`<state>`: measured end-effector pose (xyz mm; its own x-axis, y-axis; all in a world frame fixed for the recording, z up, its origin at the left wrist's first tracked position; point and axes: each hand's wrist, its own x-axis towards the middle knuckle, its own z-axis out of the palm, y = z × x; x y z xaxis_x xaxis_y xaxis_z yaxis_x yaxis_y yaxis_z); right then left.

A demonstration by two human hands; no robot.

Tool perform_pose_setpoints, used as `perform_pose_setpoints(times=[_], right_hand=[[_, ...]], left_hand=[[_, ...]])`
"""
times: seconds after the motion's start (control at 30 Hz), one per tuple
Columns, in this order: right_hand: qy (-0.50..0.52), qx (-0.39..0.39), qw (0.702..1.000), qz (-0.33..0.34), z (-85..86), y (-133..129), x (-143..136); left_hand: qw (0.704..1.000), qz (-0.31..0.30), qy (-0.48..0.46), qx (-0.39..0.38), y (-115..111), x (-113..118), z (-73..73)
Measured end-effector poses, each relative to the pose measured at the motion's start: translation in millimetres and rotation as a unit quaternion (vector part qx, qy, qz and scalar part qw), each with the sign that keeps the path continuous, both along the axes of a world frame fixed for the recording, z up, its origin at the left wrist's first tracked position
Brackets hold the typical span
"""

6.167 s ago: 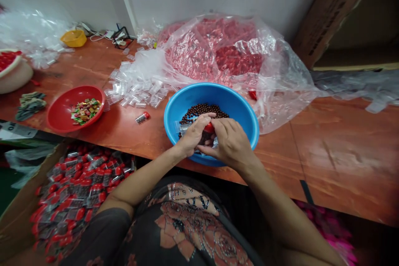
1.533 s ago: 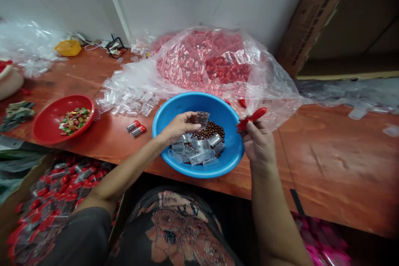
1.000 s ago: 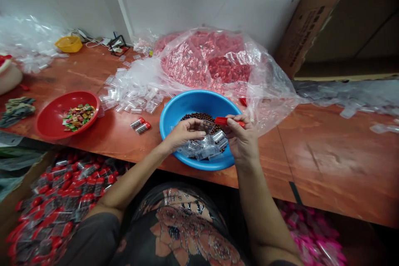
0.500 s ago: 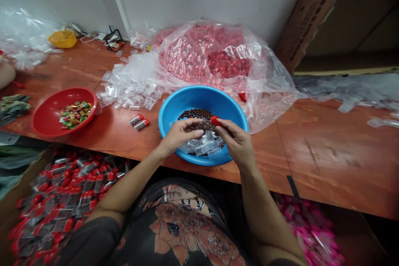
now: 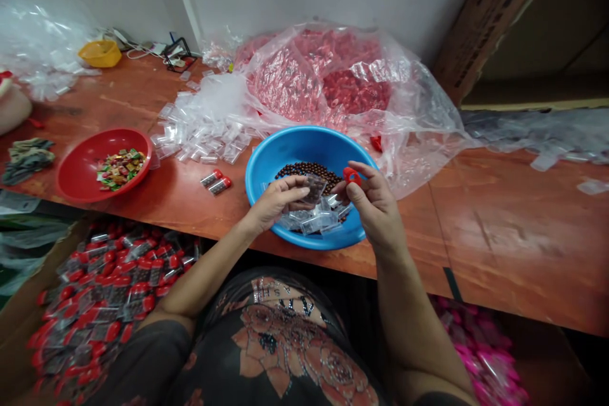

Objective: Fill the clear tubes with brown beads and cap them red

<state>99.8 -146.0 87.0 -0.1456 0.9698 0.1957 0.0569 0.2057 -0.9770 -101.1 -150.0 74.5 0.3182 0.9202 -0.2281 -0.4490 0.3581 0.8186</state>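
Over the blue basin [image 5: 266,152], my left hand [image 5: 280,200] pinches a clear plastic container [image 5: 315,189] with dark contents showing through its wall. My right hand [image 5: 378,203] is closed on a red cap [image 5: 352,176], held between thumb and fingers a short way right of the container. Cap and container are apart. Inside the basin lie small brown balls [image 5: 304,169] toward the back and several empty clear containers [image 5: 318,219] toward the front. Two filled, red-capped containers [image 5: 216,182] rest on the table left of the basin.
A red bowl [image 5: 69,171] with wrapped sweets stands at the left. Behind the basin are loose clear containers [image 5: 200,133] and a plastic bag of red caps [image 5: 352,89]. Below the table's front edge, a box holds many red-capped containers [image 5: 118,292]. A cardboard box [image 5: 495,19] stands back right.
My right hand has moved right with the red cap, away from the container, and turned the cap. The container in my left hand shows more plainly. The view has shifted slightly.
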Motion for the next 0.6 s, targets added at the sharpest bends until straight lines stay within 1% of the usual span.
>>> perform_pose_setpoints(times=[0.1,0.17,0.2,0.27,0.33,0.43,0.6], right_hand=[[-0.003,-0.006,1.000,0.003,-2.5,4.2,-3.7],[-0.048,0.007,0.999,-0.012,-3.6,7.6,-5.2],[-0.080,0.028,0.996,-0.019,-3.6,9.2,-5.6],[-0.144,0.086,0.986,-0.017,-2.9,11.7,-6.1],[-0.183,0.128,0.975,0.012,-1.4,12.9,-6.4],[-0.207,0.140,0.966,0.061,0.3,12.9,-5.9],[-0.230,0.147,0.960,0.068,0.7,12.8,-2.6]], left_hand=[[0.999,0.000,-0.012,-0.037,0.8,1.3,2.2],[0.999,-0.001,-0.014,-0.049,0.2,1.7,2.3],[0.999,-0.003,-0.012,-0.046,-0.4,1.7,1.9],[1.000,-0.007,0.006,-0.020,-2.0,1.7,0.3],[0.999,-0.006,0.037,0.020,-3.6,1.4,-1.8],[0.995,-0.001,0.078,0.061,-4.7,0.1,-5.0],[0.986,-0.014,0.123,0.108,-4.1,-2.8,-6.8]])
